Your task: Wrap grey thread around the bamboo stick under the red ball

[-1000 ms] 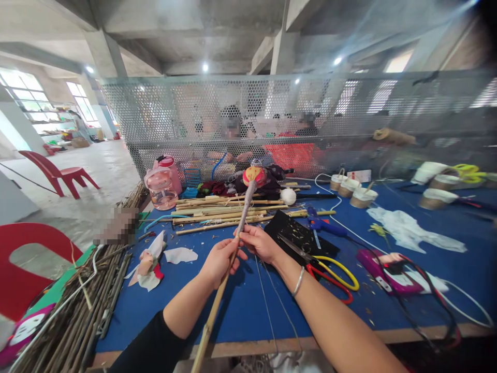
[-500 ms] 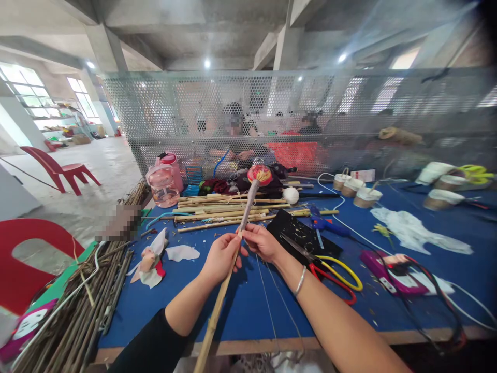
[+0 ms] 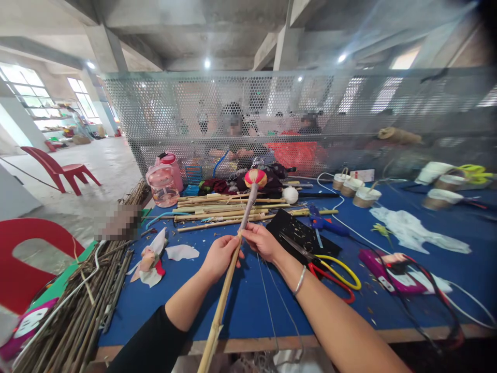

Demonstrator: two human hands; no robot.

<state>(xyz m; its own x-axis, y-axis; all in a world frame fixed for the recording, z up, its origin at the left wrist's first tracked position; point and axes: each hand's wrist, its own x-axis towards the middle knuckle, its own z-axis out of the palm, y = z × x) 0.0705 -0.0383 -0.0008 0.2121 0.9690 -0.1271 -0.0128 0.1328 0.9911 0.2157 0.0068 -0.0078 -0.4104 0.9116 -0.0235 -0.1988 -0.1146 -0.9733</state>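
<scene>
My left hand (image 3: pixel 222 258) is closed around a long bamboo stick (image 3: pixel 218 318), which slants away from me over the table. My right hand (image 3: pixel 261 241) pinches the same stick just above, at the lower end of a greyish wrapping (image 3: pixel 248 210). A red and yellow striped ball (image 3: pixel 255 178) tops the stick's far end. Thin threads (image 3: pixel 267 295) run down from beside my right hand past the table's front edge. To the right lie scissors (image 3: pixel 337 274) with red and yellow handles, partly on a black cloth (image 3: pixel 289 228).
Several bamboo sticks (image 3: pixel 217 210) lie across the back, beside a pink bottle (image 3: pixel 162 187). Fabric scraps (image 3: pixel 151 264) are at left, near bundled twigs (image 3: pixel 85 300). A blue glue gun (image 3: pixel 328 224) and paper-covered cups (image 3: pixel 366 196) stand right. A perforated screen (image 3: pixel 171 114) rises behind.
The stick has turned in my hands, so the ball's stripes show differently, and its top has shifted slightly left. Both hands keep nearly the same place.
</scene>
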